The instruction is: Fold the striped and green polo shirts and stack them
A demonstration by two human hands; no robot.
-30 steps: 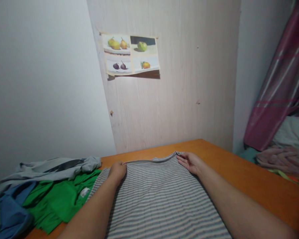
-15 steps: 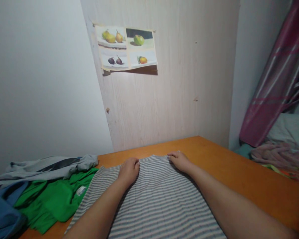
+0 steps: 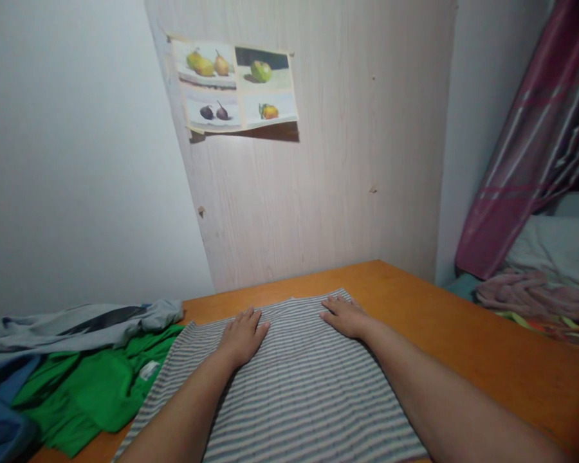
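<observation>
A grey-and-white striped cloth (image 3: 299,386) lies spread over the orange-brown table (image 3: 463,360), reaching down past the bottom of the view. My left hand (image 3: 244,335) rests flat on it near the far edge, left of the middle, with fingers apart. Close to the cloth's far right corner, my right hand (image 3: 343,315) also lies on the fabric, its fingers spread. Neither hand grips anything. The near end of the cloth is out of view, and my forearms cover parts of its sides.
Left of the cloth lie a green garment (image 3: 91,392), a grey garment (image 3: 91,328) and a blue one (image 3: 4,411). A wall with a fruit picture (image 3: 236,87) stands behind the table. At the right are a pink curtain (image 3: 506,167) and rumpled bedding (image 3: 550,292).
My fingers, curled at the cloth's far edge before, have straightened and now lie flat on the fabric. The view has shifted slightly to the right.
</observation>
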